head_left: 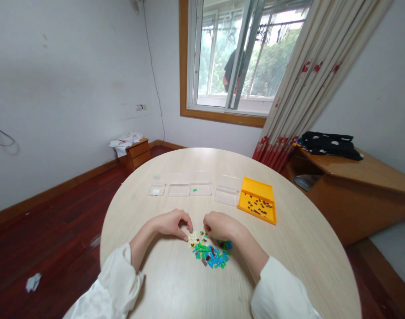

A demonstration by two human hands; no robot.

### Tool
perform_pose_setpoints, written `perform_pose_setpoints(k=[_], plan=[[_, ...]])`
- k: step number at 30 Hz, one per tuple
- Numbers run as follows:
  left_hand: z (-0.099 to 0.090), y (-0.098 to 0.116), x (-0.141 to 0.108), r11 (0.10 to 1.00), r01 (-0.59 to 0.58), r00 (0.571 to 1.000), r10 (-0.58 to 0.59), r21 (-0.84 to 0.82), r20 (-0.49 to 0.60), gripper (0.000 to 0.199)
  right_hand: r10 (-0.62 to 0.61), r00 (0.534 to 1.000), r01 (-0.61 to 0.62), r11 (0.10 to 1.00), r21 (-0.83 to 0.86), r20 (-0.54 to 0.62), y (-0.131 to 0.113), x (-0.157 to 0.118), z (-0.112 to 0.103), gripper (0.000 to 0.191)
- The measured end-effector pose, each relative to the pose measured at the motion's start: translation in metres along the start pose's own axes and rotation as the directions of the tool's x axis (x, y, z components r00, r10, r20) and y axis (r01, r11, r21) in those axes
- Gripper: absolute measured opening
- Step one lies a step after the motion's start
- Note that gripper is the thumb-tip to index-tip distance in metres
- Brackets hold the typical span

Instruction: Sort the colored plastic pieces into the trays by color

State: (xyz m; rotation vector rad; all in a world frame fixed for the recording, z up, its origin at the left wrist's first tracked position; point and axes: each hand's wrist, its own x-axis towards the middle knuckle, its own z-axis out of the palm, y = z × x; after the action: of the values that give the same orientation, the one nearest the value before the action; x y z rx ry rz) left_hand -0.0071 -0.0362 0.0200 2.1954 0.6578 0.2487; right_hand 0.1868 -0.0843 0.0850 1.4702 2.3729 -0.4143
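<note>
A loose pile of small building bricks [213,256] in blue, green, cream and dark brown lies on the table. At the pile's left edge, next to the cream bricks [193,239], my left hand [175,223] has its thumb and fingers apart with nothing seen between them. My right hand [219,226] is over the upper right of the pile, its fingers curled and pressed together; whatever they hold is hidden. Beyond the hands stands an open yellow case [258,188] with several dark brown bricks in its lower half. One clear box [205,193] has a green brick [195,190] in it.
More open clear plastic boxes [179,194] stand in the row on the round table [189,292]. A wooden desk [355,177] with folded black cloth [332,144] is at the right. A small drawer cabinet [139,153] with papers is at the back left.
</note>
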Motion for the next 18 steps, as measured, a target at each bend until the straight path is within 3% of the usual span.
perform_pose_setpoints(k=[10, 18], plan=[[0.0034, 0.0070, 0.0019, 0.993, -0.038, 0.999, 0.039, 0.111, -0.007, 0.019, 0.013, 0.998, -0.012, 1.000, 0.025, -0.056, 0.0031, -0.0009, 0.0010, 0.023], [0.0075, 0.0092, 0.0032, 0.999, 0.028, 0.998, -0.027, 0.036, -0.049, 0.012, -0.001, 0.998, 0.002, 1.000, 0.015, -0.067, 0.0030, 0.0047, 0.0061, 0.024]])
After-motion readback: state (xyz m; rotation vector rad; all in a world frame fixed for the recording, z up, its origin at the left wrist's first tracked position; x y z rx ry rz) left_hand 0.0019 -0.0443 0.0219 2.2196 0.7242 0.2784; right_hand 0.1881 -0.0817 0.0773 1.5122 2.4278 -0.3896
